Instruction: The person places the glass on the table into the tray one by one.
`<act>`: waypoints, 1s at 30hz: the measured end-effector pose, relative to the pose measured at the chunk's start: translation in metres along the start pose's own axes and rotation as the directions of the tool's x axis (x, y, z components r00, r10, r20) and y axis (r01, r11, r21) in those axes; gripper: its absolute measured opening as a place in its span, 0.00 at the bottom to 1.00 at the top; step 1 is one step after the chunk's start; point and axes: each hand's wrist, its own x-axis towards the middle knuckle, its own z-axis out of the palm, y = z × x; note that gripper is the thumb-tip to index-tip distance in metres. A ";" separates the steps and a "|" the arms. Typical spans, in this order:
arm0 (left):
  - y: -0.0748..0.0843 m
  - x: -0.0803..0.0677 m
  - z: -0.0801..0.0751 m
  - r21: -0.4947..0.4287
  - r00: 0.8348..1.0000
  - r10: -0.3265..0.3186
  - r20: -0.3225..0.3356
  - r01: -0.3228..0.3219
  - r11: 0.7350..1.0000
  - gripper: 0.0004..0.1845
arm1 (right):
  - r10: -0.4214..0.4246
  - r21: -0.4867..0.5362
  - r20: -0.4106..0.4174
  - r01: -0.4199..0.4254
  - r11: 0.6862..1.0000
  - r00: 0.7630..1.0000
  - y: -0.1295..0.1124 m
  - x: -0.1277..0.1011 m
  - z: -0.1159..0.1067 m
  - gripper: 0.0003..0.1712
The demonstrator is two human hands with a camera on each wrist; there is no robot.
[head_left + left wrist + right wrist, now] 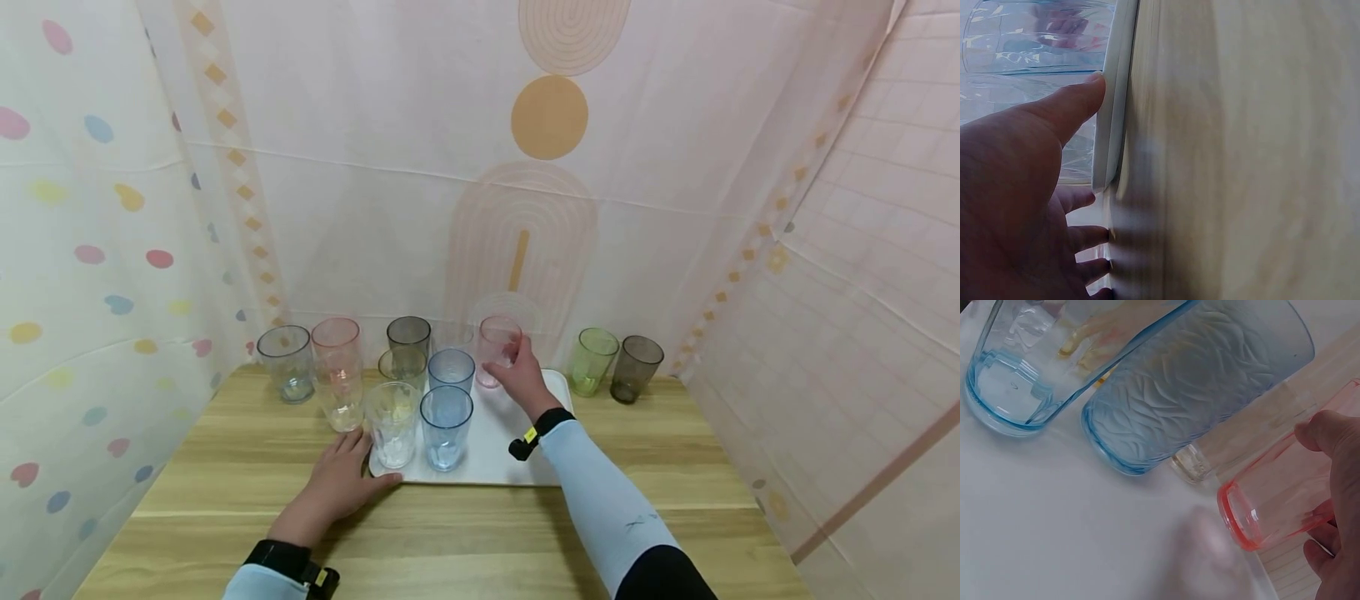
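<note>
My right hand [522, 385] grips a pink glass [497, 340] near the back edge of a white tray [510, 450]. In the right wrist view the thumb and fingers wrap the pink glass [1272, 494]; whether its base touches the tray I cannot tell. At the tray's front left corner lies my left hand [341, 483], its thumb [1082, 100] against the rim and its other fingers on the table. Two blue glasses [447, 429], a clear glass [393, 425], an amber-tinted glass [402, 367] and another clear glass, partly hidden, stand on the tray.
Left of the tray stand a grey glass [288, 367] and a pink glass above a clear one [341, 392]. A dark grey glass [409, 332] is at the back. On the right are a green glass [592, 362] and a dark glass [635, 371], near the curtain [360, 233].
</note>
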 end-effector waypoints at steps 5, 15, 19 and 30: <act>0.000 0.000 0.000 -0.006 1.000 -0.004 0.001 0.004 1.000 0.60 | 0.004 -0.004 0.014 -0.004 1.000 1.000 0.006 0.000 0.004 0.50; -0.002 0.001 0.001 -0.001 1.000 -0.007 -0.002 0.007 1.000 0.62 | 0.034 -0.018 0.014 -0.034 0.999 0.999 0.012 0.001 0.009 0.49; -0.003 0.001 0.002 -0.001 1.000 -0.007 -0.001 0.007 1.000 0.62 | 0.049 -0.010 0.014 -0.049 0.999 0.999 0.011 0.001 0.011 0.49; -0.007 0.002 0.006 -0.003 1.000 -0.012 -0.001 0.012 1.000 0.63 | 0.043 -0.029 -0.006 -0.043 0.999 0.999 0.015 0.003 0.016 0.48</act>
